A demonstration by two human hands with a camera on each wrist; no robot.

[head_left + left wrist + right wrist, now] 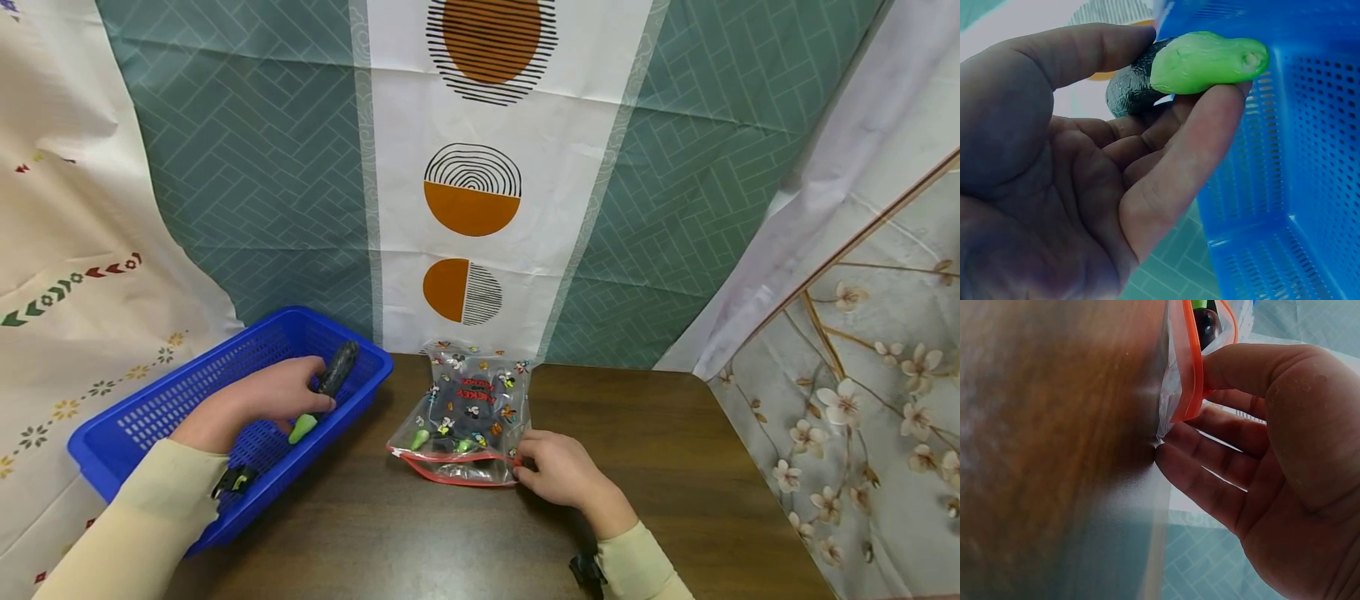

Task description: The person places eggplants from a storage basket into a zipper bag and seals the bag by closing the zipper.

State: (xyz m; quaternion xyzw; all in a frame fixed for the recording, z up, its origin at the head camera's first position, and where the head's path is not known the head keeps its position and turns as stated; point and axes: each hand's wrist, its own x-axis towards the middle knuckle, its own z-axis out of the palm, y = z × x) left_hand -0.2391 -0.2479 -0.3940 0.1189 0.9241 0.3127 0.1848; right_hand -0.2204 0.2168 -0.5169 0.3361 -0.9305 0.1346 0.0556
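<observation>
In the head view my left hand (288,390) is at the blue basket and grips a dark eggplant (343,364) with a light green cap. The left wrist view shows the thumb and fingers around the eggplant (1129,87) near its cap. My right hand (558,468) pinches the right corner of a clear zip bag (468,400) by its red-edged mouth. Cartoon prints and red lettering cover the bag, which lies on the table. Inside it are dark eggplants, their green caps (420,439) toward the mouth. In the right wrist view, the thumb presses on the red zip strip (1191,369).
The blue perforated basket (168,371) stands at the left of the brown wooden table (637,425). A patterned green and white cloth (300,167) hangs behind the table. Flowered cloth (862,417) borders the right side, and a cream cloth (67,333) the left.
</observation>
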